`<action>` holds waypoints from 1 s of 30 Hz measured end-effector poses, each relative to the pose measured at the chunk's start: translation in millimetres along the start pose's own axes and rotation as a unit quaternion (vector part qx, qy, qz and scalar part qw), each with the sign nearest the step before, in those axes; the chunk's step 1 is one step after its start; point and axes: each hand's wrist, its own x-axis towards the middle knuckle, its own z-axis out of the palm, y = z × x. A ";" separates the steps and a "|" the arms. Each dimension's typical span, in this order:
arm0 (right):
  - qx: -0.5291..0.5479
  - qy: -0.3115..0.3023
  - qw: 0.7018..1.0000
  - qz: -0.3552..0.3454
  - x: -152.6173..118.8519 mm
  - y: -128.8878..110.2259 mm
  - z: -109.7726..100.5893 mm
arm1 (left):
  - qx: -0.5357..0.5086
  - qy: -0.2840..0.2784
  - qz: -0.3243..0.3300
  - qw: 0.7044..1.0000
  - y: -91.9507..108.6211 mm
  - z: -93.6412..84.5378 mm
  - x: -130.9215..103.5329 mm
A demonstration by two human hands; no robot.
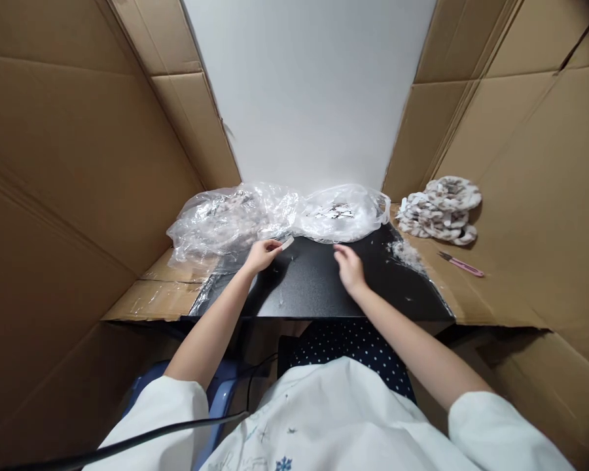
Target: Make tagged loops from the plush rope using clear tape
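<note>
The left hand [264,255] pinches a pale strip [288,243], probably light, flexible, best held by one end; the right hand [351,269] looks empty.

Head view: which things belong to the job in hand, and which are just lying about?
Likely in the job: pale strip in the left hand; whitish bag near the right hand; clear bag.

Seemingly just lying about: fuzzy pile; pink snips; loose fluff.
</note>
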 end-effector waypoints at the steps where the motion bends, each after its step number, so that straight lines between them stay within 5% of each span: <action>1: 0.008 -0.049 0.999 -0.001 -10.7 -0.7 26.1 | -0.017 0.002 -0.011 1.000 -0.1 -1.1 2.8; 6: 0.046 -0.237 0.970 0.028 -46.7 -7.7 150.1 | -0.071 0.028 -0.042 0.996 2.8 -7.8 12.1; 10: 0.047 -0.238 0.969 0.055 -29.9 -7.2 188.7 | -0.092 0.052 -0.058 0.993 7.2 -18.1 14.2; 14: 0.029 -0.166 0.985 0.041 9.4 7.8 156.1 | -0.107 0.065 -0.065 0.990 8.3 -21.9 11.2; 20: -0.046 -0.017 0.999 -0.003 45.1 30.8 15.3 | -0.132 0.097 -0.071 0.984 7.0 -14.9 5.8; 23: -0.112 0.034 0.993 -0.032 41.7 29.2 -29.0 | -0.153 0.123 -0.075 0.978 7.3 -14.5 6.6; 26: -0.186 0.003 0.979 -0.080 30.0 22.4 -16.7 | -0.170 0.152 -0.080 0.970 7.9 -16.5 7.2; 30: -0.276 -0.158 0.937 -0.147 20.5 11.5 63.6 | -0.168 0.173 -0.074 0.968 9.3 -19.4 3.8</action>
